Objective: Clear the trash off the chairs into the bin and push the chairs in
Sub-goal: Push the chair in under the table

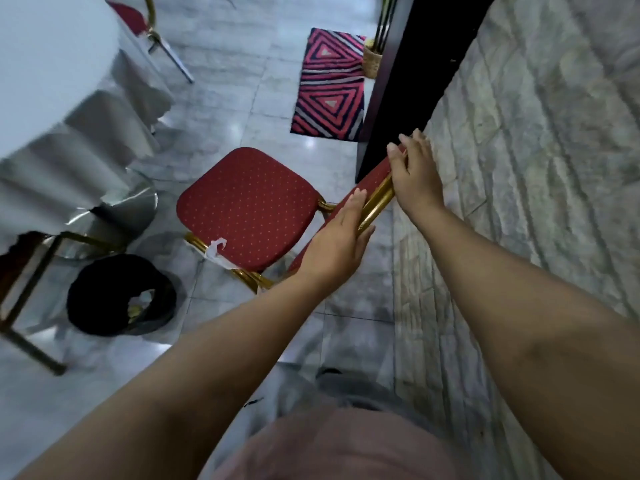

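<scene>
A red dotted chair (247, 200) with a gold frame stands in the middle of the floor, its seat bare. My left hand (336, 237) grips the lower end of the chair's backrest top. My right hand (412, 171) grips its upper end, fingers curled over the red padding and gold rail. A white scrap of plastic (216, 247) hangs at the seat's front edge on the frame. A round bin (119, 294) lined with a black bag sits on the floor to the left, with some trash inside.
A table with a silver-white cloth (69, 109) fills the upper left. Another gold-framed chair (31, 278) stands at the left edge, a third (145, 22) behind the table. A striped red mat (330, 84) lies ahead, beside a dark post (398, 84) and a stone wall (536, 168).
</scene>
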